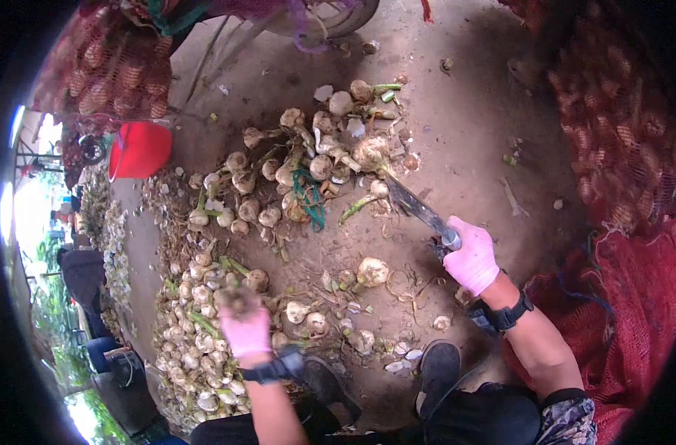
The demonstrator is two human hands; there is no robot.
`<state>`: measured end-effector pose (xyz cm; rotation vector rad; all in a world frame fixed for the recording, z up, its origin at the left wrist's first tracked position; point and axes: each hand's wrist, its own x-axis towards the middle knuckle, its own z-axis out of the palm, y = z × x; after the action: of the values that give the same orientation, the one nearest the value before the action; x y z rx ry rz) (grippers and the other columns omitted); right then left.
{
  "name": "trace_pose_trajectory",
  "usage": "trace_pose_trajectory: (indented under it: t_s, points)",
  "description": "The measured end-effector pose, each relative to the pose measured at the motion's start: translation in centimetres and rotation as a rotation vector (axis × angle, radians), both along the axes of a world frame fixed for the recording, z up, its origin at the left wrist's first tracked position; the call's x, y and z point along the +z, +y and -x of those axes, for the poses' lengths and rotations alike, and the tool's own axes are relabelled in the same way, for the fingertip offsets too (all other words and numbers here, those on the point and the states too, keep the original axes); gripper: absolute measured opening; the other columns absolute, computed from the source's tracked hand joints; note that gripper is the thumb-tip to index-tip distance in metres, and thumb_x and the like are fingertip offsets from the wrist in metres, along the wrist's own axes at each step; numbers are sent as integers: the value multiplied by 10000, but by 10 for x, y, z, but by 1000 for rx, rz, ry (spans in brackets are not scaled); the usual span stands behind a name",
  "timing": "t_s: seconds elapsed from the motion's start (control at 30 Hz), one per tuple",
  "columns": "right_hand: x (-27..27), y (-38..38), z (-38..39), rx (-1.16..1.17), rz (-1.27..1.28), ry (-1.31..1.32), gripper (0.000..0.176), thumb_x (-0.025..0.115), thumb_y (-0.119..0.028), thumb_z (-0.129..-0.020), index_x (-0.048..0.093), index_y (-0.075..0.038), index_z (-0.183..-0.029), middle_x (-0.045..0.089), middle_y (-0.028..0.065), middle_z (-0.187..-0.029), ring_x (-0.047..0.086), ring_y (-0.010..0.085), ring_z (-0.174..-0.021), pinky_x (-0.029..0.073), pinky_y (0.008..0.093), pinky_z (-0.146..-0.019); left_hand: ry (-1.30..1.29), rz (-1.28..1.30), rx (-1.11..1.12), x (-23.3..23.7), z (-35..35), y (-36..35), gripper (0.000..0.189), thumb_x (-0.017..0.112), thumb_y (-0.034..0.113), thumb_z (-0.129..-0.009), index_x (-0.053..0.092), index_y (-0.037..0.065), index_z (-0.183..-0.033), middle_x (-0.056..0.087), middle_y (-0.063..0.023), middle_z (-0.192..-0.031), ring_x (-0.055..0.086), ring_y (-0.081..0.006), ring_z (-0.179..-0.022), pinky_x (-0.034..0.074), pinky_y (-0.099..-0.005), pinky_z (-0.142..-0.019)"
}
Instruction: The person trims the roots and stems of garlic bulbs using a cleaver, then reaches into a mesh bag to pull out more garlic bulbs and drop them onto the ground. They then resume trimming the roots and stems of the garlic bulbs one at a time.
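Note:
My right hand (471, 256), in a pink glove, is closed round the handle of a knife (421, 205). The long dark blade points up and left, its tip overlapping a large garlic bulb (371, 152) at the edge of the scattered bulbs. My left hand (245, 330), gloved in pink too, is over the dense heap of trimmed garlic (189, 348). Its fingers are round a garlic bulb (237, 297) that is blurred by motion, with roots or dirt showing. Single bulbs, such as one garlic bulb (373, 272), lie on the ground between my hands.
Red mesh sacks full of garlic (623, 133) stand at the right, with a slack red net (627, 319) below. Another full sack (104, 70) is at upper left, near a red bucket (140, 150). Green twine (308, 196) lies among the bulbs. My shoes (438, 371) are at the bottom.

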<state>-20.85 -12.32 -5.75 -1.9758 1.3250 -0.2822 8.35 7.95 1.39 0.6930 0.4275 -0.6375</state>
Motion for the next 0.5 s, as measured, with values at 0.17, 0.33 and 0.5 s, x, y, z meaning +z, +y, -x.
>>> trace_pose_trajectory:
  t_s: [0.17, 0.33, 0.5]
  points:
    - [-6, 5, -5, -24, -57, -44, 159, 608, -140, -715, 580, -98, -866, 613, 203, -751, 599, 408, -758, 470, 482, -654, -1537, -1298, -900, -31, 19, -5, 401, 642, 193, -874, 536, -53, -1172, 581, -47, -937, 558, -140, -819, 491, -272, -788]
    - [-8, 11, -4, 111, -57, 6, 152, 610, -141, -711, 580, -97, -853, 600, 199, -707, 594, 405, -725, 464, 484, -627, -771, -993, -1444, -119, 63, -62, 728, 778, 323, -713, 443, -60, -1234, 582, -207, -1117, 592, -280, -1005, 485, -341, -843]
    - [-9, 15, 1, 94, -115, -15, 146, 611, -159, -729, 586, -106, -862, 605, 194, -714, 594, 396, -702, 468, 478, -622, -1358, -1169, -1513, -112, 112, -24, 676, 793, 171, -590, 488, -13, -1164, 533, -233, -1133, 554, -352, -1045, 462, -383, -905]
